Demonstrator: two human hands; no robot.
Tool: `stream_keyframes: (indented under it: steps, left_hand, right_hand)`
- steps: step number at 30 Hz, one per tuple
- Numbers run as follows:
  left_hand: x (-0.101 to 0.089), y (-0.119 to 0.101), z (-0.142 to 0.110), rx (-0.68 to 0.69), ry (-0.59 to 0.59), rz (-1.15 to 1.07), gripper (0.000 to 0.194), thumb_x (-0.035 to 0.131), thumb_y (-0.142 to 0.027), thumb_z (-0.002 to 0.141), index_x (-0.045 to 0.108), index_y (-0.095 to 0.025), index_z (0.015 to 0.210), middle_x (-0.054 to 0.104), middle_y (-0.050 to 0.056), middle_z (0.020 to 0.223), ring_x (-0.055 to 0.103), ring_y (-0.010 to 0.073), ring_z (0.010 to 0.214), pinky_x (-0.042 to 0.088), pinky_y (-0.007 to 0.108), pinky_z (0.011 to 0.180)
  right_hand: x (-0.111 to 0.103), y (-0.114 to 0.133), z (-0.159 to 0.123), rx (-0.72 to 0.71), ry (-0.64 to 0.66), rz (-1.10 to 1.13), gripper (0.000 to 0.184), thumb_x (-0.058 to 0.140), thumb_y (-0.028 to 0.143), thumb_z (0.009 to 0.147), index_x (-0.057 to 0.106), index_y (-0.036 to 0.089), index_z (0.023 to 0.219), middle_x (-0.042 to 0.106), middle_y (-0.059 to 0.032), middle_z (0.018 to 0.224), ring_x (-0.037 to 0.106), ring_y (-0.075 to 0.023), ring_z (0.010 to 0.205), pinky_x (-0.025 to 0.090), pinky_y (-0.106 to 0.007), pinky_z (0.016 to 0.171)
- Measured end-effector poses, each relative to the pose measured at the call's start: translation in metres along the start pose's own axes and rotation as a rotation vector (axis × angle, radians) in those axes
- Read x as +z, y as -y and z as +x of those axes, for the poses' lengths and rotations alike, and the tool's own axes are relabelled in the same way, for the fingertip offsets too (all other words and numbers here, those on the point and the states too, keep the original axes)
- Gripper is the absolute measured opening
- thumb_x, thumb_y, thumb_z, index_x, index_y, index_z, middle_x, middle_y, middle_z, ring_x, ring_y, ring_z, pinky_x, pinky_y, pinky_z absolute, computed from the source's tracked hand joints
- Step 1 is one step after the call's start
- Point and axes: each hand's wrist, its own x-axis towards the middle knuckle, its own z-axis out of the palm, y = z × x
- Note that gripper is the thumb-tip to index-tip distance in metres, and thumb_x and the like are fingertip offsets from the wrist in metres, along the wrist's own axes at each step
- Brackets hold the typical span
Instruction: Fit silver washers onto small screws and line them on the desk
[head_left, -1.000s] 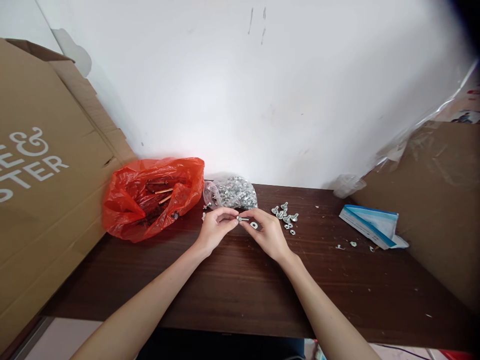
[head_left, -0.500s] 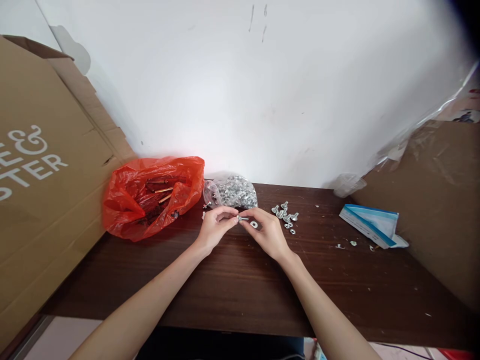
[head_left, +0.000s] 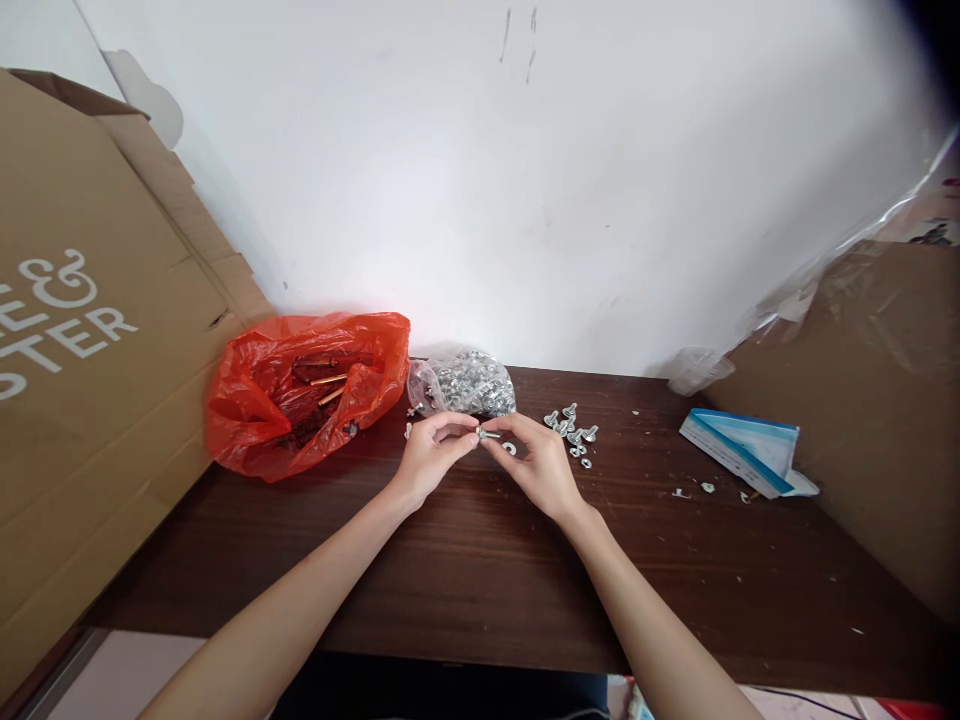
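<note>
A small silvery bolt (head_left: 491,435) is pinched between my two hands just above the table. My left hand (head_left: 429,460) closes thumb and forefinger on its head end. From the other side, the thumb and forefinger of my right hand (head_left: 544,470) grip around the same end, and the shank points right between them. Whether a nut or washer sits on the shank is too small to tell. A flat washer (head_left: 509,449) lies under my right fingers. To the right of that hand is a small pile of bolts (head_left: 570,425), with a few nuts (head_left: 580,452) at its near side.
Behind my hands stands a clear bag of metal hardware (head_left: 472,385). A red plastic bag (head_left: 247,400) holding copper-coloured rods is at left, beside a cardboard box (head_left: 112,420). At right are a blue-white packet (head_left: 742,445), a clear plastic cup (head_left: 697,370) and another box (head_left: 862,400).
Both hands stay at the bolt with almost the same grip. The whole view has shifted very slightly; nothing else has visibly moved.
</note>
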Motion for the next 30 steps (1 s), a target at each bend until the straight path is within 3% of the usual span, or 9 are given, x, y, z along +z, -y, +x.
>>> stream_keyframes:
  steps: [8, 14, 18, 24, 30]
  left_hand:
    - [0.0009, 0.0007, 0.0011, -0.064, 0.013, 0.007, 0.032, 0.073, -0.035, 0.067, 0.067, -0.010, 0.086, 0.070, 0.007, 0.077, 0.065, 0.0162, 0.069, 0.054, 0.033, 0.073]
    - [-0.0002, 0.0030, 0.0009, -0.044, 0.037, 0.052, 0.028, 0.071, -0.032, 0.069, 0.068, -0.010, 0.086, 0.070, 0.008, 0.082, 0.064, 0.0162, 0.070, 0.053, 0.031, 0.070]
    - [-0.0006, 0.0047, 0.0014, 0.034, 0.083, 0.093, 0.025, 0.070, -0.031, 0.070, 0.068, -0.011, 0.086, 0.070, 0.008, 0.085, 0.064, 0.0170, 0.074, 0.053, 0.031, 0.073]
    - [-0.0002, 0.0041, 0.0003, 0.119, 0.131, 0.151, 0.020, 0.065, -0.029, 0.075, 0.066, -0.013, 0.086, 0.068, 0.008, 0.090, 0.064, 0.0193, 0.086, 0.053, 0.031, 0.077]
    - [0.0004, 0.0026, -0.0036, 0.212, 0.181, 0.298, 0.021, 0.055, -0.030, 0.084, 0.062, -0.013, 0.095, 0.066, 0.008, 0.093, 0.062, 0.0163, 0.082, 0.051, 0.027, 0.071]
  right_hand:
    - [0.0002, -0.0022, -0.0003, -0.016, 0.033, -0.019, 0.010, 0.056, 0.024, 0.087, 0.063, 0.021, 0.093, 0.067, -0.0037, 0.088, 0.062, -0.0175, 0.080, 0.049, -0.029, 0.073]
    - [-0.0025, -0.0011, -0.0008, -0.008, 0.213, -0.192, 0.019, 0.044, 0.028, 0.092, 0.059, 0.019, 0.085, 0.060, -0.0044, 0.079, 0.056, -0.0166, 0.071, 0.044, -0.027, 0.065]
    - [-0.0022, 0.0027, -0.0014, 0.038, 0.260, -0.256, 0.023, 0.039, 0.027, 0.093, 0.049, 0.019, 0.073, 0.052, -0.0016, 0.071, 0.049, -0.0146, 0.063, 0.037, -0.025, 0.059]
    - [0.0010, 0.0012, -0.0030, 0.090, 0.283, -0.105, 0.025, 0.035, 0.028, 0.093, 0.038, 0.021, 0.070, 0.045, 0.0020, 0.064, 0.043, -0.0128, 0.057, 0.032, -0.024, 0.054]
    - [0.0028, 0.0019, -0.0023, 0.159, 0.249, 0.123, 0.036, 0.030, 0.033, 0.095, 0.038, 0.020, 0.063, 0.046, 0.0025, 0.057, 0.043, -0.0118, 0.054, 0.034, -0.025, 0.055]
